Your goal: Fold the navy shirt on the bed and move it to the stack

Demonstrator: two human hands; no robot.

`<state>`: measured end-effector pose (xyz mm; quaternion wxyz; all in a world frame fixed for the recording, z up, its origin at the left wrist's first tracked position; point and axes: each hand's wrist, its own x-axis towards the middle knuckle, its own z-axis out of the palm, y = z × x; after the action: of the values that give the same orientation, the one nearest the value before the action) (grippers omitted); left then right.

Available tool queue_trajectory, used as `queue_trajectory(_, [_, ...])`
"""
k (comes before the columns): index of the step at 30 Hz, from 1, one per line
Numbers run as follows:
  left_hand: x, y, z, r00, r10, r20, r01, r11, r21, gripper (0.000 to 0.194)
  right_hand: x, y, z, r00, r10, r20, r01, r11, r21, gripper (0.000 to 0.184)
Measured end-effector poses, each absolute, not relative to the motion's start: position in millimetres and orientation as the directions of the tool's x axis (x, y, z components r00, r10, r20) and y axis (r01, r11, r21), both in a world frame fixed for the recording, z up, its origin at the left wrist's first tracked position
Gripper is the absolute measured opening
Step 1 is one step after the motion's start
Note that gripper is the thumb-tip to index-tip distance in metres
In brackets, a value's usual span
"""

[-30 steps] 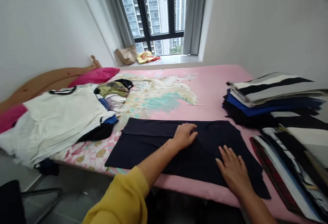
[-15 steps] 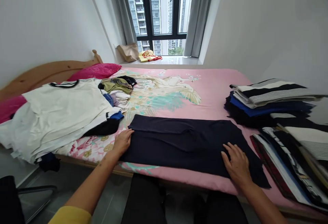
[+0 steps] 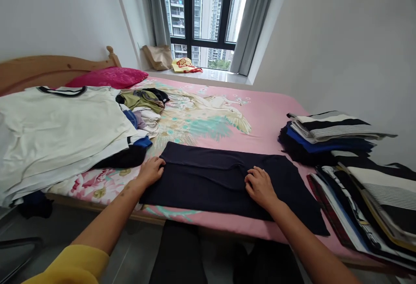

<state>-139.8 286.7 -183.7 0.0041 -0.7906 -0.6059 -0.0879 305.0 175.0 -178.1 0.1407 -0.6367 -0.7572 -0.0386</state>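
Observation:
A dark navy garment (image 3: 201, 184) lies in a long, folded strip along the near edge of the bed, with creases across its middle. At its left end, my left hand (image 3: 152, 171) has its fingers closed on the edge of the cloth. My right hand (image 3: 262, 187) rests on top of the garment, right of its middle. Its fingers are apart and slightly bent, with the palm facing down. Whether the garment is trousers or a top, I cannot tell.
A pile of white T-shirts (image 3: 65, 123) lies on the left, beside crumpled clothes (image 3: 143, 102). Two stacks of folded clothes, a farther one (image 3: 328, 132) and a nearer one (image 3: 373, 206), stand on the right. Bags (image 3: 157, 57) sit on the windowsill.
My right hand has slid left over the garment, from near its right end towards the middle. My left hand stays at the left edge. The view has shifted slightly.

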Motion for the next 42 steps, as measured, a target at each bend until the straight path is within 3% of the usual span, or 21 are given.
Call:
queue_trajectory(7, [-148,279,-212,0.19,0.941,0.279,0.937,-0.258,0.234,0.025,318,190,-178,-0.175,0.975,0.137,0.966,0.197,-0.168,0.043])
queue_trajectory(10, [-148,277,-219,0.165,0.924,0.344,0.931,-0.261,0.257,0.026,322,192,-172,-0.227,0.971,0.079,0.964,0.235,-0.122,0.029])
queue_trajectory(13, [-149,276,-223,0.157,0.913,0.376,0.927,-0.268,0.264,0.025,327,195,-166,-0.235,0.963,0.135,0.965,0.248,-0.086,0.014])
queue_trajectory(19, [-151,278,-225,0.156,0.893,0.423,0.919,-0.289,0.269,0.022,326,193,-176,0.028,0.939,0.342,0.992,0.015,-0.125,0.02])
queue_trajectory(23, [-150,279,-224,0.157,0.886,0.437,0.918,-0.295,0.267,0.022,311,180,-181,0.045,0.902,0.429,0.986,0.029,-0.165,0.018])
queue_trajectory(35, [-152,278,-227,0.153,0.865,0.478,0.907,-0.314,0.28,0.021,291,232,-173,-0.031,0.98,0.199,0.999,0.036,-0.021,0.019])
queue_trajectory(39, [-152,277,-227,0.145,0.863,0.485,0.907,-0.312,0.284,0.021,300,228,-167,-0.11,0.977,0.182,0.992,0.118,-0.033,0.018])
queue_trajectory(42, [-152,277,-228,0.132,0.864,0.486,0.914,-0.297,0.278,0.022,316,222,-158,-0.064,0.966,0.252,0.985,0.101,-0.137,0.024])
